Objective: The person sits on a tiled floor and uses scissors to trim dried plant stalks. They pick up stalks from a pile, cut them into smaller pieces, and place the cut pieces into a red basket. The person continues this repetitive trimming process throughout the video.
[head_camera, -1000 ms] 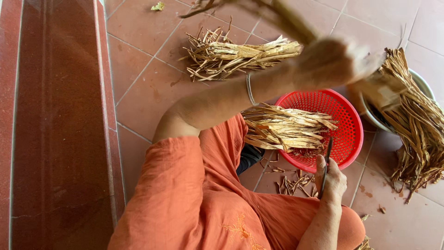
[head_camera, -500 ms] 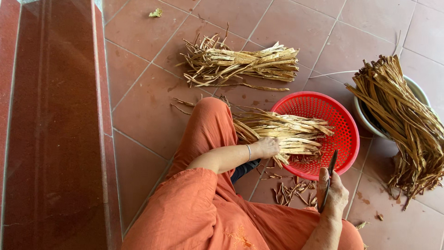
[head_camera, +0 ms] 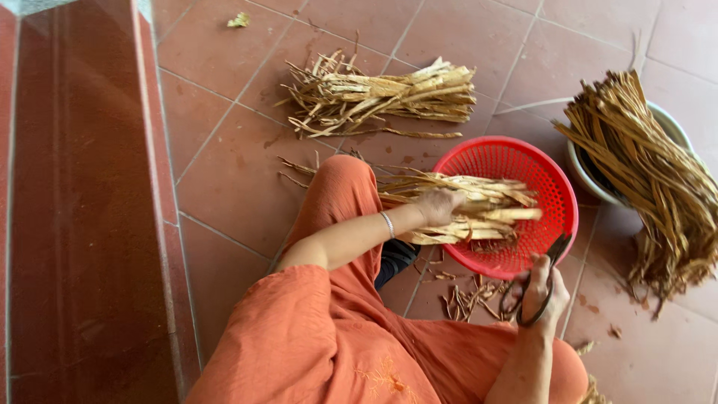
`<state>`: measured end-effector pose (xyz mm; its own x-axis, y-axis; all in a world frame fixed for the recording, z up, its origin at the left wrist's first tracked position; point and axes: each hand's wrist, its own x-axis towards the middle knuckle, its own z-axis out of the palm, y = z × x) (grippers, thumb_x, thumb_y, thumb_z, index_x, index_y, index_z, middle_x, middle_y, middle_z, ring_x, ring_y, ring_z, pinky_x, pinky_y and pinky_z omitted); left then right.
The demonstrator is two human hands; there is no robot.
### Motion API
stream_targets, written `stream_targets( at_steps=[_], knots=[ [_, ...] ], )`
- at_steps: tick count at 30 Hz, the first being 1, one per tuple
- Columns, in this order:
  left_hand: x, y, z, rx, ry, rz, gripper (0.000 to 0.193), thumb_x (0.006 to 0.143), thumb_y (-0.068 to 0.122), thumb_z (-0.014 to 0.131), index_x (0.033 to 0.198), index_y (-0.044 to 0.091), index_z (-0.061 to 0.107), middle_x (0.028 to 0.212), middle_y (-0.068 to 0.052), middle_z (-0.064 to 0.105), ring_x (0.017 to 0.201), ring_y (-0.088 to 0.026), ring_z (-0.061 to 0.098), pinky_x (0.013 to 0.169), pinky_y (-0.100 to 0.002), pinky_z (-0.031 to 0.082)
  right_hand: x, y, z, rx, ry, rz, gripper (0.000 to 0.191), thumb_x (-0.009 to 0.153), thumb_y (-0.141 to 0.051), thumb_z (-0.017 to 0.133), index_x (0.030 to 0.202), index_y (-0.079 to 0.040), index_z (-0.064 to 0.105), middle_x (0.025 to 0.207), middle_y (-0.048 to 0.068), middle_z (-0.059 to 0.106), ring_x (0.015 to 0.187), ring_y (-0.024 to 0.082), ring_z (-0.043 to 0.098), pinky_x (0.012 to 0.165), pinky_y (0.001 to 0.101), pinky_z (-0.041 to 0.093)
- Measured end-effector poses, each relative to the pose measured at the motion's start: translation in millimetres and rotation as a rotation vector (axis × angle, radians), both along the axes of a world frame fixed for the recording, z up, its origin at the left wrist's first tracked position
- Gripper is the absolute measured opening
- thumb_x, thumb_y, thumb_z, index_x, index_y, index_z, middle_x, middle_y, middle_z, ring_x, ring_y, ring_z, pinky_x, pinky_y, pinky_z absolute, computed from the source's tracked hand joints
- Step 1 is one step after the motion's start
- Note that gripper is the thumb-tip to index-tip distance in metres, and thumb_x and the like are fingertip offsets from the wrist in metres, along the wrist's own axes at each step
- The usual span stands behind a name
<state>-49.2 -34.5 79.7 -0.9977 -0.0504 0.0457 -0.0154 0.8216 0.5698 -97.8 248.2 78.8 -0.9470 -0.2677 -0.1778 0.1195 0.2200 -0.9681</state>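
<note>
My left hand (head_camera: pixel 437 206) rests on a bundle of pale dried stalks (head_camera: pixel 479 213) that lies across a round red plastic basket (head_camera: pixel 553 196); its fingers curl over the stalks. A thin bangle circles that wrist. My right hand (head_camera: pixel 540 292) grips a pair of dark scissors (head_camera: pixel 555 251), blades pointing up toward the basket's near rim. I sit on the floor in orange clothes, one knee raised beside the basket.
A second heap of cut stalks (head_camera: pixel 385 93) lies on the red floor tiles beyond the basket. A pale bowl (head_camera: pixel 662 120) at the right holds long brown strips (head_camera: pixel 647 168). Short trimmings (head_camera: pixel 467 299) litter the tiles by my right hand. A dark red step (head_camera: pixel 75 224) runs along the left.
My left arm, raised and blurred with stalks a second ago, has come down onto the bundle in the red basket. The right hand with the scissors has stayed in place.
</note>
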Motion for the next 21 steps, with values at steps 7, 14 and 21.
stream_targets(
  at_steps=[7,14,21],
  knots=[
    [9.0,32.8,-3.4,0.353,0.460,-0.063,0.030,0.089,0.017,0.082,0.110,0.000,0.067,0.096,-0.015,0.073,0.083,-0.023,0.071,0.075,-0.038,0.060,-7.5,2.4,-24.5,-0.475,-0.378,0.032,0.046,0.104,-0.042,0.062,0.132,-0.008,0.052,0.114,0.010,0.072,0.072,0.015,0.068,0.054,0.0274,0.052],
    [55.7,81.9,-13.2,0.317,0.231,-0.069,0.043,0.086,0.021,0.085,0.115,0.007,0.057,0.095,-0.012,0.071,0.085,-0.026,0.073,0.074,-0.038,0.059,15.9,-26.8,-36.2,-0.591,-0.119,-0.103,0.041,0.099,-0.017,0.076,0.133,-0.002,0.059,0.098,0.007,0.065,0.068,0.011,0.058,0.050,0.0258,0.042],
    [66.5,82.4,-16.4,0.401,0.242,-0.393,0.065,0.076,0.040,0.090,0.118,0.004,0.055,0.096,-0.011,0.070,0.085,-0.026,0.072,0.073,-0.039,0.058,26.8,-20.0,-9.9,-0.597,-0.031,-0.117,0.039,0.090,-0.003,0.074,0.125,0.001,0.058,0.094,0.006,0.071,0.069,0.011,0.060,0.062,0.0259,0.049]
  ],
)
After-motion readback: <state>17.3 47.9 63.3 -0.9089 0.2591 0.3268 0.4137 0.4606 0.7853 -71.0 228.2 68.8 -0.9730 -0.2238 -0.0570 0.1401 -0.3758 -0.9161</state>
